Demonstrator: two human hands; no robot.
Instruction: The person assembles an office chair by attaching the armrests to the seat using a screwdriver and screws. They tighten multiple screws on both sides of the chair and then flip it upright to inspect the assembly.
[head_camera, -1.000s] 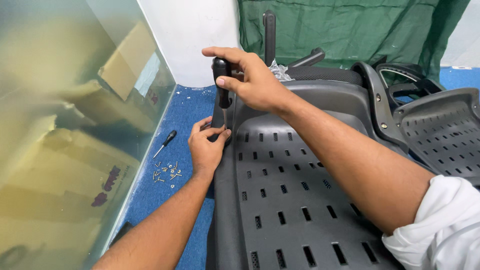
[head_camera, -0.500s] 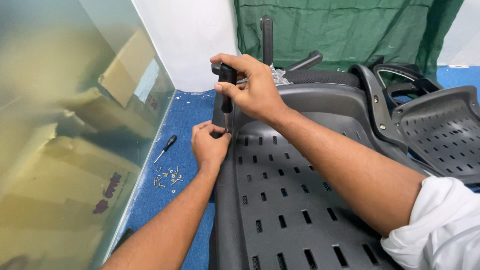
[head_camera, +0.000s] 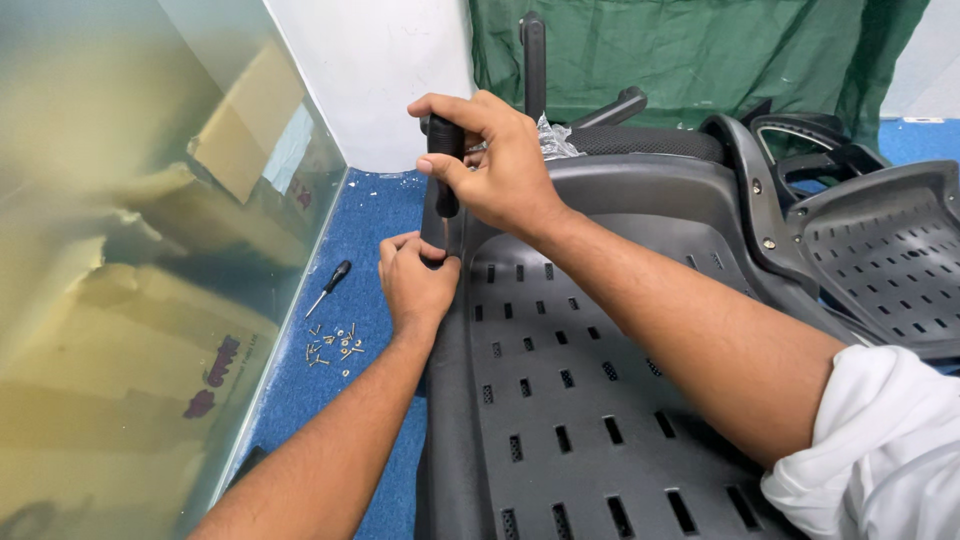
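2 bare hands at work over a dark grey slotted chair shell (head_camera: 600, 400), which fills the lower centre and right of the frame.

Right hand (head_camera: 500, 165), upper centre: fingers wrapped fully around the black handle of a screwdriver (head_camera: 443, 165), held upright; thumb pressed to the handle's side. The shaft runs down from the handle toward the shell's left rim; its tip is hidden behind the other hand.

Left hand (head_camera: 415, 280), centre, just below the right hand: fingers curled and pinched at the shell's left rim, right at the foot of the screwdriver shaft. What the fingertips pinch, if anything, cannot be told.

Blue carpet (head_camera: 370, 230), left of centre, running up to a white wall (head_camera: 370, 70).

1 small black-handled screwdriver (head_camera: 330, 287) lying on the carpet, left of the left hand and apart from it.

1 loose scatter of small screws (head_camera: 333, 345) on the carpet, just below that screwdriver.

1 pale glass panel (head_camera: 130, 270) along the left side of the frame, with cardboard showing in it.

1 green cloth (head_camera: 690, 50) across the upper right.

1 second slotted chair part (head_camera: 880, 260) at the right edge, beside the first shell.

1 white sleeve (head_camera: 880, 460) on the right arm, lower right corner.
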